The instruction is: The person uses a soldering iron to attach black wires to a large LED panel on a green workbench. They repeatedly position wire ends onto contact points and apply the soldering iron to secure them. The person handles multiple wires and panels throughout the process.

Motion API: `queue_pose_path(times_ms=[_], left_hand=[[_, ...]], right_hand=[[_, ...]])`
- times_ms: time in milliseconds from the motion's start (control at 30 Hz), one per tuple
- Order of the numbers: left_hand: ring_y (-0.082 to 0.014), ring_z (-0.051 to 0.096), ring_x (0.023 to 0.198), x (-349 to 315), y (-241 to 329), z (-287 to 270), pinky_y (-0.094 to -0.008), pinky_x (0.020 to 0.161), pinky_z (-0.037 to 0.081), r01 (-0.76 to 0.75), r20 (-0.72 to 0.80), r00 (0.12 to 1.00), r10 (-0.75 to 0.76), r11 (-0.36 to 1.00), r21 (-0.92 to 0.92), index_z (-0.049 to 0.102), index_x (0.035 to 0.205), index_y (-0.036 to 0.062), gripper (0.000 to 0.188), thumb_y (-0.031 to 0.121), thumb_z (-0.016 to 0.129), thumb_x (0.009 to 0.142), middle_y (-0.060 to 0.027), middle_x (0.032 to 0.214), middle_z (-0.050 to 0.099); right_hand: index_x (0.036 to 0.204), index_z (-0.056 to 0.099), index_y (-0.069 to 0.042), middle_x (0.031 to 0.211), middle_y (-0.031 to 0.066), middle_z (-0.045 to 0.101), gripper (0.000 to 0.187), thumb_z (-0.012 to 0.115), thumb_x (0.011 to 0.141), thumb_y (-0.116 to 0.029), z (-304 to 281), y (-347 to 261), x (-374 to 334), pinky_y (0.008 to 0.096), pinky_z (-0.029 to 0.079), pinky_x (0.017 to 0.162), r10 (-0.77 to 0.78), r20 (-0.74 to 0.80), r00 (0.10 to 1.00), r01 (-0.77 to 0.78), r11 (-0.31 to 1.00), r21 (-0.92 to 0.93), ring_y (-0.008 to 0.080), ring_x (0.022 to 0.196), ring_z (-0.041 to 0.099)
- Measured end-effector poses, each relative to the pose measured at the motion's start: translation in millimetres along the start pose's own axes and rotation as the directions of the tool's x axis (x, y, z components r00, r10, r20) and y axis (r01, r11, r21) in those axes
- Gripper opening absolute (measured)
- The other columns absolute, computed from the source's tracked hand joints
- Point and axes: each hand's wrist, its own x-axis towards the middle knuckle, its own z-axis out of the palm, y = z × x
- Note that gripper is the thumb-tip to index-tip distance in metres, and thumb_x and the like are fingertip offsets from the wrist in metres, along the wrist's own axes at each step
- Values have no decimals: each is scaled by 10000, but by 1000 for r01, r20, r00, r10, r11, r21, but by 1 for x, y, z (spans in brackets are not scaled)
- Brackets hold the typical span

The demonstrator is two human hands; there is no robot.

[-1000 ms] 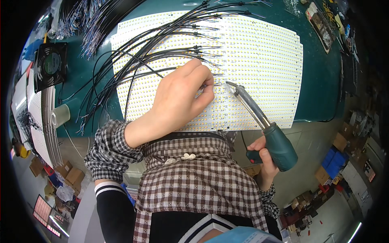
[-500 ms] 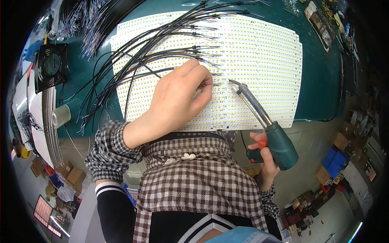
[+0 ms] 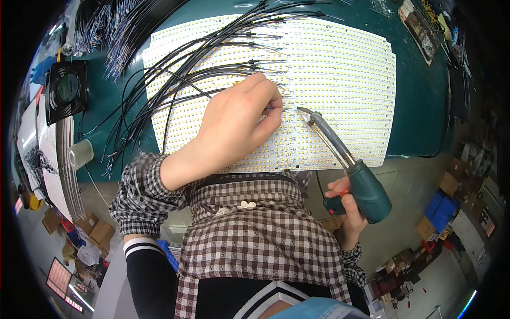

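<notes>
A broad sheet of white LED strip boards [image 3: 345, 80], dotted with rows of small yellow LEDs, lies across the bench. My left hand [image 3: 228, 119] rests over its middle, thumb and fingers pinched on a black cable [image 3: 183, 99] whose thin wire end points right, toward the middle seam. My right hand [image 3: 350, 215] grips a green soldering gun [image 3: 369, 191] by its handle. Its bent metal tip is at the seam, just right of my left fingertips; whether it touches a pad, I cannot tell. Several other black cables [image 3: 212, 45] lie across the boards' left half, wire ends at the seam.
A small black fan [image 3: 68, 89] stands at the left of the green bench [image 3: 419, 111], with a clear roll [image 3: 81, 154] near it. Bundled wires [image 3: 125, 34] lie at the back left. A dark, stained tray [image 3: 418, 32] sits at the back right. Stacked white boards [image 3: 64, 165] are at far left.
My left hand has shifted slightly right, still pinching the cable. The soldering gun's tip has moved a little left, closer to those fingers. The boards have slid very slightly left.
</notes>
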Motion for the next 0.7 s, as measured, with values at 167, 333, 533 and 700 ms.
queue_pose_path(times_ms=[167, 333, 533, 700], left_hand=[[-208, 585, 638, -2, -3, 4, -295, 547, 474, -51, -39, 998, 53, 998, 47, 558, 815, 40, 101, 36, 645, 763, -68, 783, 569], [-215, 599, 661, -1, 0, 3, -299, 561, 478, -22, -18, 1000, 24, 997, 74, 555, 811, 43, 107, 39, 648, 758, -66, 785, 571], [-224, 607, 678, -1, -1, 4, -310, 581, 485, -31, -24, 999, 33, 997, 75, 555, 806, 41, 104, 33, 645, 754, -70, 785, 571], [-227, 607, 679, -1, 0, 3, -312, 581, 485, -25, -17, 999, 27, 996, 84, 557, 804, 38, 103, 29, 644, 752, -75, 784, 571]], right_hand=[[1116, 498, 108, 865, 157, 611, 371, 613, 855, -129, -2, 3, 0, 336, 542, 717, 26, 26, 999, -26, 1000, 12, 224, 767, 627], [1127, 442, 88, 838, 146, 616, 374, 637, 825, -12, -2, 3, 0, 361, 543, 742, 44, 29, 999, -46, 997, 62, 227, 780, 634], [1107, 467, 84, 814, 140, 624, 362, 661, 815, -7, -3, 7, 0, 353, 546, 718, 23, 40, 999, -23, 1000, 14, 215, 751, 637], [941, 575, 67, 852, 158, 606, 200, 597, 860, -115, 1, 2, 3, 339, 545, 714, 38, 29, 999, -38, 999, -22, 226, 759, 622]])
